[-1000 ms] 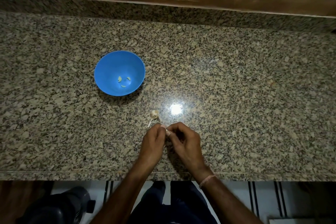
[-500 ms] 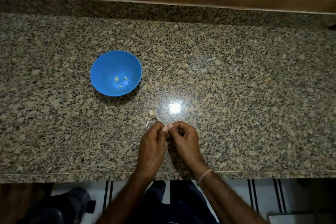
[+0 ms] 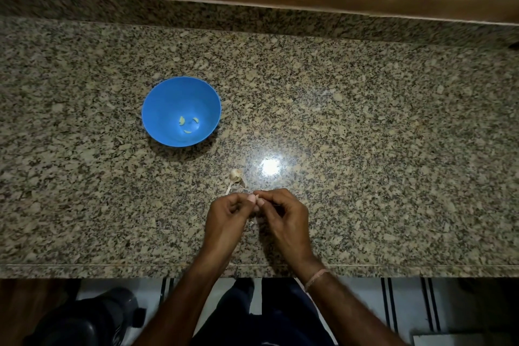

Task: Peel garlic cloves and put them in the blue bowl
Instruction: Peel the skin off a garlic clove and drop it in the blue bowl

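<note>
1. Garlic clove (image 3: 256, 202): pinched between the fingers of my left hand (image 3: 229, 215) and right hand (image 3: 282, 215), both curled onto it, nearer me and right of the blue bowl (image 3: 165, 101).
2. Its long axis: cannot tell; the fingers hide it.
3. The bowl lies ahead-left of the fingers; my left hand is nearer.
4. Garlic head (image 3: 235, 175) rests on the bench (image 3: 365, 135) between bowl and fingers.

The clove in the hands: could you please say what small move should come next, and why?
Probably pull the skin off first: the left hand and right hand both pinch the clove, barely visible; the blue bowl sits apart to the left.
</note>
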Demonstrator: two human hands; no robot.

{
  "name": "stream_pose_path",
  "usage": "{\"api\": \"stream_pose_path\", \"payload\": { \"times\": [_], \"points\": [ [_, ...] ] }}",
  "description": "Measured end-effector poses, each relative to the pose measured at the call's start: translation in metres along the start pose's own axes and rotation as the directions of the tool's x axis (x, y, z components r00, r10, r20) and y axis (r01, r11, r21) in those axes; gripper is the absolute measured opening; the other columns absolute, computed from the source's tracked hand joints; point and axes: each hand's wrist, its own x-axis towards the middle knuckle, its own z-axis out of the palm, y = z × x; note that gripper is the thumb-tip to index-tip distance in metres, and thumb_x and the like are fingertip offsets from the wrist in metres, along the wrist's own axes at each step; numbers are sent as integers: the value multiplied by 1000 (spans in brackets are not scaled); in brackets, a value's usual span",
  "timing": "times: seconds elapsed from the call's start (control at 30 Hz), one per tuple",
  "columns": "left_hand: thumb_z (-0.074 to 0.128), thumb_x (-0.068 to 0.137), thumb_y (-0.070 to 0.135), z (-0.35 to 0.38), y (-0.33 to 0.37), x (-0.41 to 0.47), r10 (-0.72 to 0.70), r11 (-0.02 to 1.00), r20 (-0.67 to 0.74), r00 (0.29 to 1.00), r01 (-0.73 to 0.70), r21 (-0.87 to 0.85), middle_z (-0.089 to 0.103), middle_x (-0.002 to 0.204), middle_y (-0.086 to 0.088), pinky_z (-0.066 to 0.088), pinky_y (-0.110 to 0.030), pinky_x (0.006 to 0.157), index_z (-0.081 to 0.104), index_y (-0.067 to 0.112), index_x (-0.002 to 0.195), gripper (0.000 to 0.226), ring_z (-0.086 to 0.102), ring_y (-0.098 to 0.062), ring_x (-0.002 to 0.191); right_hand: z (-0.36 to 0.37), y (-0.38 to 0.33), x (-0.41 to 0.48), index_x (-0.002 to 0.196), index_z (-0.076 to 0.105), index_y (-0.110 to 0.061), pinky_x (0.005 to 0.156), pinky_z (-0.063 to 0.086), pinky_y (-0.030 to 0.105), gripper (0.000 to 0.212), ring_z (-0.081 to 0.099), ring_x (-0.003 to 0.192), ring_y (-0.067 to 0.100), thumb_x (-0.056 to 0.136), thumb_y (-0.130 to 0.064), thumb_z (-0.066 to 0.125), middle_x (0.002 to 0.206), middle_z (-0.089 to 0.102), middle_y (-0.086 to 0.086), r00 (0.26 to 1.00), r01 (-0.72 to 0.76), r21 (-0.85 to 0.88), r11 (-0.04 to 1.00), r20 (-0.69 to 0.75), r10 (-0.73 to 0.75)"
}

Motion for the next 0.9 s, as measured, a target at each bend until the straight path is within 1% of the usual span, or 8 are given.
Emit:
{"api": "stream_pose_path", "payload": {
  "times": [0.07, 0.17, 0.3, 0.4, 0.53, 0.7, 0.8, 0.9],
  "points": [
    [68, 99, 23, -4, 0, 1, 58, 991, 15, 998, -59, 117, 79, 85, -1, 62, -46, 88, 80, 17, 93, 15, 77, -17, 86, -2, 1, 1, 109, 80, -11, 78, 55, 21, 18, 69, 89, 12, 95, -3, 72, 94, 70, -1, 998, 62, -69, 996, 18, -61],
    [70, 98, 27, -6, 1, 1, 108, 967, -8, 994, -103, 231, 78, 80, 5, 62, -47, 81, 81, 23, 89, 15, 76, -11, 80, -1, 2, 1, 110, 80, -11, 79, 53, 18, 18, 69, 91, 9, 95, -3, 72, 95, 71, -3, 993, 113, -135, 984, 29, -110],
    [70, 96, 34, -6, -1, 3, 137, 933, -34, 990, -117, 339, 76, 78, 11, 62, -45, 72, 80, 29, 89, 13, 73, -6, 75, -3, 1, 0, 109, 77, -13, 79, 58, 26, 17, 70, 93, 10, 95, -6, 72, 98, 73, -7, 994, 109, -145, 983, 10, -109],
    [68, 96, 34, -6, -1, 3, 144, 906, -11, 989, -128, 403, 75, 76, 14, 61, -41, 68, 78, 30, 87, 14, 71, -3, 72, -5, 2, 1, 109, 79, -13, 78, 56, 26, 18, 69, 91, 10, 95, -4, 71, 95, 70, -6, 988, 155, -169, 973, 40, -151],
    [66, 93, 30, -8, -1, 5, 106, 907, -3, 994, -95, 410, 75, 74, 11, 60, -46, 68, 78, 30, 82, 16, 72, -9, 71, -7, 6, 1, 115, 79, -15, 79, 58, 32, 23, 68, 91, 12, 95, -5, 72, 96, 67, -1, 982, 171, -155, 973, 103, -157],
    [67, 88, 28, -9, -1, 5, 77, 917, -1, 997, -71, 392, 75, 74, 10, 60, -49, 70, 78, 30, 77, 15, 72, -11, 71, -7, 7, 1, 113, 79, -14, 77, 59, 29, 21, 68, 90, 9, 94, -7, 73, 95, 68, -1, 977, 197, -148, 969, 107, -182],
    [62, 80, 42, -9, 1, 3, 61, 943, 13, 998, -62, 327, 76, 76, 7, 61, -51, 74, 79, 30, 78, 20, 73, -14, 75, -7, 4, 3, 109, 80, -14, 77, 60, 34, 19, 70, 88, 12, 93, -6, 74, 93, 69, 0, 986, 147, -116, 982, 100, -136],
    [62, 83, 36, -8, 0, 3, 62, 958, 31, 998, -68, 278, 77, 79, 5, 61, -52, 78, 80, 28, 82, 20, 75, -15, 79, -7, 0, 3, 106, 81, -14, 76, 60, 32, 18, 70, 87, 14, 93, -3, 73, 92, 70, 2, 992, 94, -64, 994, 87, -88]
  ]
}}
